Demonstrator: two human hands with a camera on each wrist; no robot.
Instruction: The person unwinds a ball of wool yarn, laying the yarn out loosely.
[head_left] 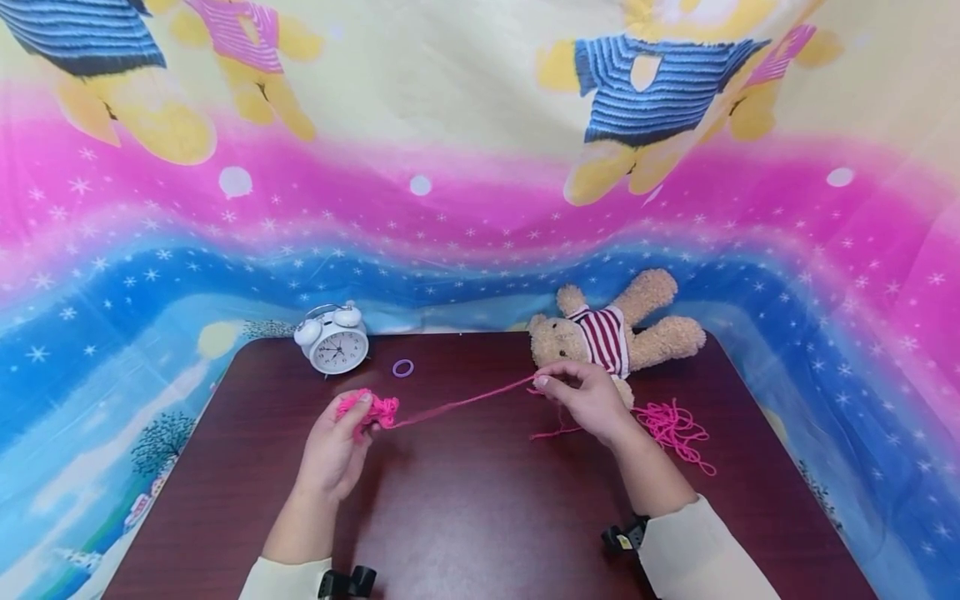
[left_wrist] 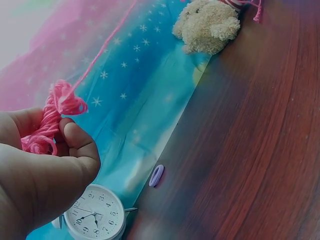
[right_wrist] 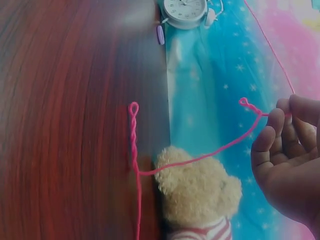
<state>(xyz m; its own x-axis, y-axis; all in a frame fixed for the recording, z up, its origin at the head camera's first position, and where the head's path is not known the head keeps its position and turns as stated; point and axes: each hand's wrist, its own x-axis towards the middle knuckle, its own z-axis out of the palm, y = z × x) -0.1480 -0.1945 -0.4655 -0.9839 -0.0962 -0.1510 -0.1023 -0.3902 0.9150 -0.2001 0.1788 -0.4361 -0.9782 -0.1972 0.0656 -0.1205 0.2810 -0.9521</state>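
A small wound bundle of pink yarn (head_left: 381, 409) is held between the thumb and fingers of my left hand (head_left: 333, 446), above the table's left half. From it a strand of yarn (head_left: 465, 402) runs taut, up and rightward, to my right hand (head_left: 588, 400), which pinches it between thumb and fingertips near the teddy bear's head. Past that pinch the yarn hangs down, with twisted loops (right_wrist: 133, 135) showing in the right wrist view. It leads toward a loose tangle of pink yarn (head_left: 675, 429) lying right of the right hand.
A white twin-bell alarm clock (head_left: 337, 346) stands at the back left of the dark wood table (head_left: 480, 517). Beside it lies a purple ring (head_left: 402, 367). The teddy bear (head_left: 603, 333) in a striped shirt lies at the back right. A printed cloth (head_left: 465, 208) hangs behind the table.
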